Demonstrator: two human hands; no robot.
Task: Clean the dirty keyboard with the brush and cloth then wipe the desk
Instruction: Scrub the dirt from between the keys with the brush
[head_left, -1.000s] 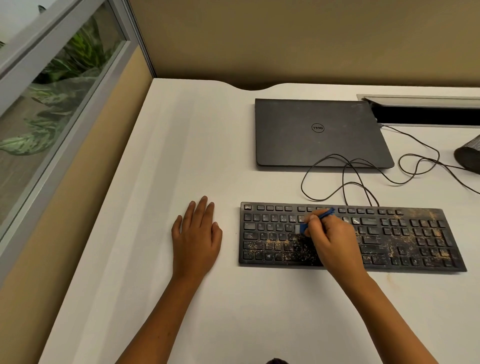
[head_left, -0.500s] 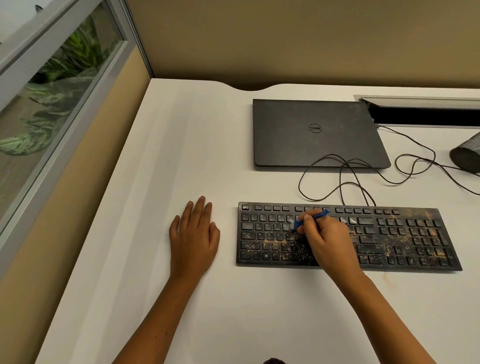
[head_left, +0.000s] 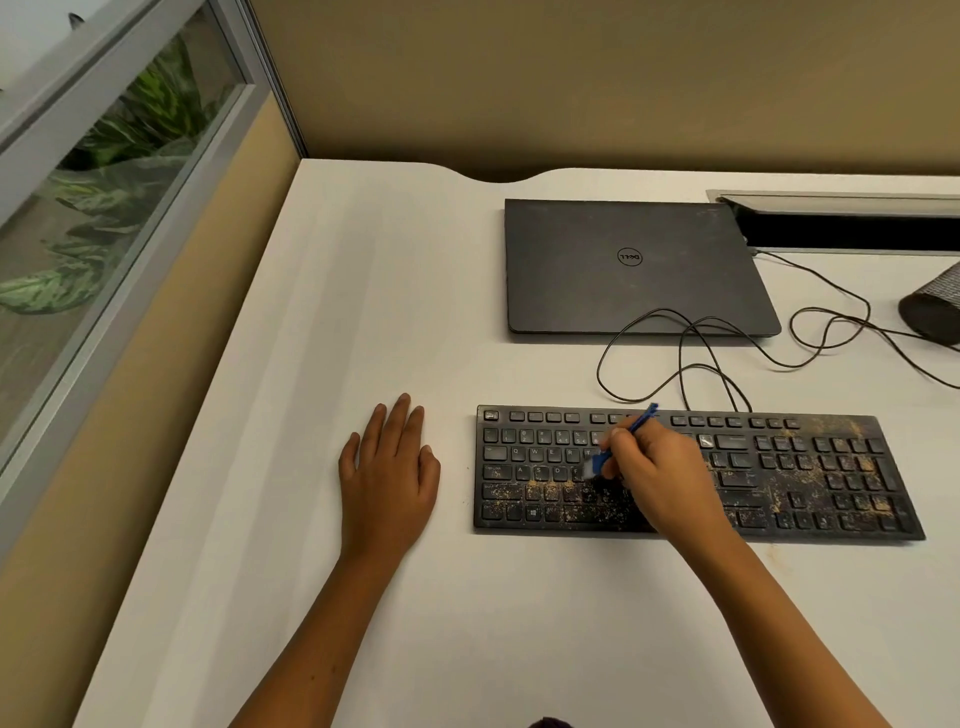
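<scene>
1. The keyboard (head_left: 696, 475) lies flat on the white table (head_left: 322, 364), right of centre, its long sides roughly parallel to the near edge of the table.
2. Tan grit covers its bottom rows and the number pad at the right end; the upper-left keys look mostly clear of it.
3. The right hand (head_left: 660, 478) grips a blue brush (head_left: 618, 441) in curled fingers, pen-fashion. The pale bristle end touches the keys in the left-middle of the keyboard, and the handle tip points up and away past the top row.
4. The left hand (head_left: 389, 483) lies flat on the table with straight fingers, holding nothing, just beside the left end of the keyboard and not touching it.
5. A closed dark laptop (head_left: 634, 265) sits beyond the keyboard, well apart from it, with a thin black cable (head_left: 691, 353) looping across the gap between them.
6. Far right, a dark mesh object (head_left: 935, 306) is cut off by the frame, and a cable slot (head_left: 852, 223) runs along the back of the table.
7. A partition (head_left: 130, 364) with a glass pane walls the left edge of the table, and a beige wall closes the back.
8. Bare table spreads left of the laptop and between the keyboard and the near edge.
9. No cloth is in view.
</scene>
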